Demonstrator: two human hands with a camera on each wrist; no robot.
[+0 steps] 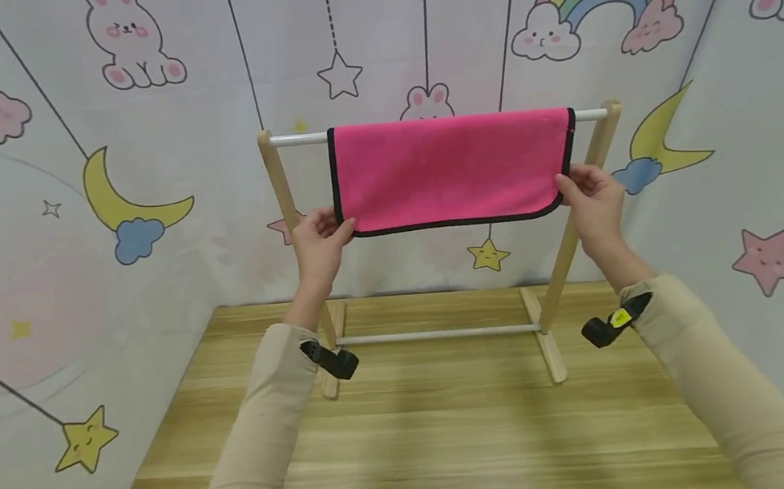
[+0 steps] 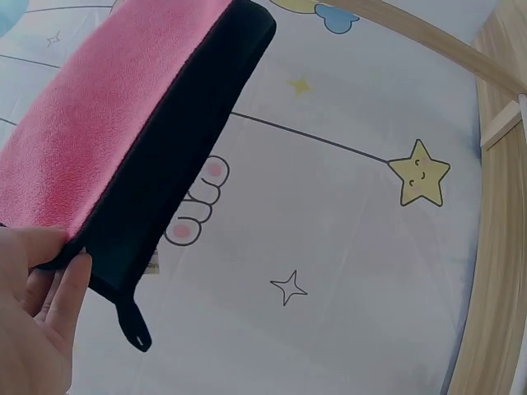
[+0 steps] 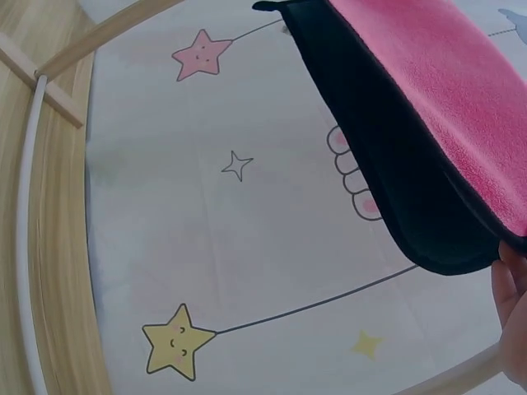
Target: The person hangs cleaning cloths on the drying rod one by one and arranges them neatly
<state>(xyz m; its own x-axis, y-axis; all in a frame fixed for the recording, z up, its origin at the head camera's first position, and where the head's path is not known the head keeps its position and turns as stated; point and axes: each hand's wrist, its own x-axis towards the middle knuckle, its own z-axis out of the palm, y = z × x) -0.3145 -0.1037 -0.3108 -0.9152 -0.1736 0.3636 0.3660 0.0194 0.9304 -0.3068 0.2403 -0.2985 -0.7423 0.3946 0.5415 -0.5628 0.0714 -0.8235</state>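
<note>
A pink towel [image 1: 456, 168] with black edging hangs folded over the white top bar [image 1: 299, 140] of a wooden rack. At its lower left corner my left hand [image 1: 320, 244] pinches the edge between thumb and fingers. My right hand [image 1: 592, 201] pinches the right edge near the rounded lower corner. In the left wrist view, the dark rear layer [image 2: 156, 156] of the towel shows behind the pink one, with a small black loop [image 2: 134, 323] at its corner. The right wrist view shows the towel's pink front [image 3: 453, 99] and my right hand [image 3: 512, 309] at its edge.
The rack's wooden legs [image 1: 558, 274] stand on a wood-grain surface [image 1: 450, 431], joined low down by a white bar [image 1: 439, 335]. Behind and at both sides hangs a pale cloth [image 1: 205, 137] printed with stars, moons and rabbits. Each wrist wears a black camera [image 1: 333, 360].
</note>
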